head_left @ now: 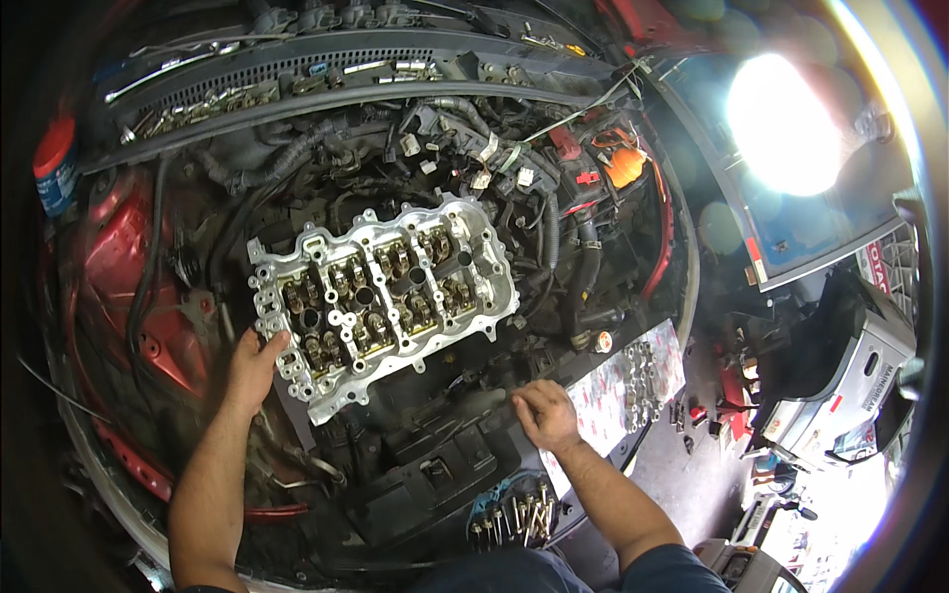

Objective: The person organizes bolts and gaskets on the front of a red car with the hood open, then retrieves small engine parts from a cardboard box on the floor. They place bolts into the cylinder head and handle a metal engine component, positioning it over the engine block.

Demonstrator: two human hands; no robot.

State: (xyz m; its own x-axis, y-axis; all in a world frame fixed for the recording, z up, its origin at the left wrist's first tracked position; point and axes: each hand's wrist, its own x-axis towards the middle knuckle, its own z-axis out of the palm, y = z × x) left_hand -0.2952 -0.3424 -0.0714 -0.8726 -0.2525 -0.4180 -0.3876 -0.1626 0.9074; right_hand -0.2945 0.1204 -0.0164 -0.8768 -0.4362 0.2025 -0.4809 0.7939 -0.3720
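A silver aluminium cylinder head (pixel 393 314) lies tilted in the middle of the engine bay, with its rocker arms and valve gear facing up. My left hand (pixel 255 374) is at its near left end, thumb on the edge and the other fingers partly hidden beside the casting. To the right of the head and nearer to me, my right hand (pixel 547 417) hovers over or rests on the front of the bay; I cannot tell which. Its fingers are curled, and whatever may be inside them is hidden.
Several bolts fill a blue container (pixel 484 506) at the front. A metal part with a row of rings (pixel 645 385) lies on printed sheets at right. Loose hardware (pixel 213 107) lines the cowl. A red-and-blue can (pixel 56 173) stands far left; a bright lamp (pixel 786 124) shines at upper right.
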